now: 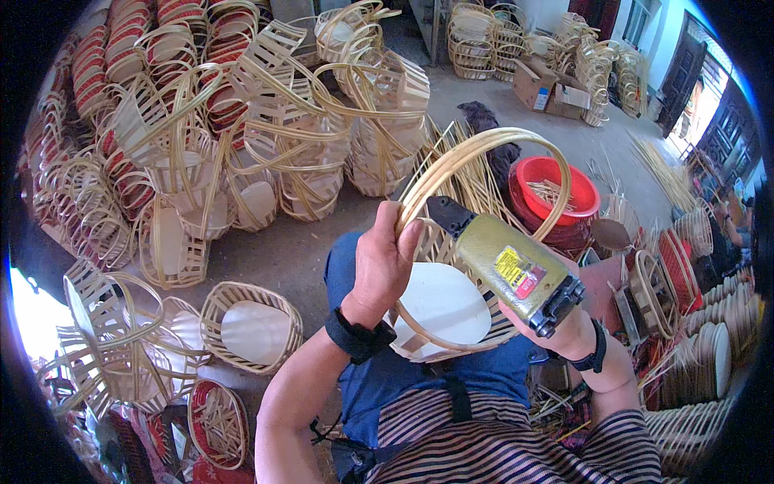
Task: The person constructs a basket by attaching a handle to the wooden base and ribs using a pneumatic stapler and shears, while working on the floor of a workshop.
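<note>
A woven bamboo basket (439, 300) with a pale oval base rests on my lap, its tall arched handle (453, 164) rising toward the far side. My left hand (380, 260) is closed around the left part of that handle, thumb along the strips. In my right hand (556, 332) is an air stapler (509, 262) with an olive-gold body, a black nose and a coloured label. The stapler lies across the basket's opening, its nose pointing up-left beside the handle near my left fingers. Its body hides most of my right fingers and the basket's right side.
Many stacked baskets (306, 137) fill the back left, and more baskets (250, 323) sit at left. A red basin (556, 192) with short sticks stands at right behind loose bamboo strips (468, 173). Oval boards (705, 363) line the right edge. A cardboard box (536, 85) stands farther back.
</note>
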A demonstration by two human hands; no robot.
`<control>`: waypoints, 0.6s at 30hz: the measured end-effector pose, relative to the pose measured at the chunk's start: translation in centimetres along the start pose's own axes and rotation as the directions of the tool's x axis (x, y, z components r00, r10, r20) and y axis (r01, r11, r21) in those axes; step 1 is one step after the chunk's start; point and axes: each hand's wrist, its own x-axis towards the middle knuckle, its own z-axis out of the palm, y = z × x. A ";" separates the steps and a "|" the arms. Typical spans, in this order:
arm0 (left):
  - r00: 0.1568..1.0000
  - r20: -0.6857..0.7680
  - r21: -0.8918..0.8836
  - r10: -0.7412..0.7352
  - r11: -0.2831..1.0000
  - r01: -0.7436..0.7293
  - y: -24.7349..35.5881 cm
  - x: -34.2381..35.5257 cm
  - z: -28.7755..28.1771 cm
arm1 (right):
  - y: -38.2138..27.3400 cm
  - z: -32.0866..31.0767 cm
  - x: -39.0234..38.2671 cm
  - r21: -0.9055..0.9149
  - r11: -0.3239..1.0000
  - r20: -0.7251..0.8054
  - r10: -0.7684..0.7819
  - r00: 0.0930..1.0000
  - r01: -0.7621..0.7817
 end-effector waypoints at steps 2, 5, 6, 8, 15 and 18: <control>1.000 0.010 0.007 0.005 1.000 -0.005 0.0 0.1 -0.2 | -0.7 -0.2 0.7 0.052 0.998 -0.039 0.029 0.999 -0.026; 1.000 0.019 0.041 0.008 0.999 -0.009 0.2 0.2 -0.2 | -0.8 -0.7 1.2 0.104 0.985 0.031 0.132 0.991 -0.135; 1.000 0.023 0.041 0.005 0.999 -0.006 0.1 0.2 -0.2 | -1.1 -0.7 1.5 0.150 0.973 0.056 0.167 0.984 -0.174; 1.000 0.016 0.049 0.014 0.999 -0.015 0.0 0.3 -0.3 | -1.6 -0.8 1.9 0.234 0.938 0.109 0.238 0.965 -0.258; 0.998 0.037 -0.050 0.060 0.997 -0.058 -2.0 -0.3 -1.3 | -1.2 -0.5 2.2 0.243 0.946 0.085 0.202 0.976 -0.217; 0.987 0.041 -0.132 0.153 0.980 -0.146 -4.4 -2.9 -2.3 | -0.9 0.1 2.8 0.232 0.960 0.029 0.157 0.987 -0.159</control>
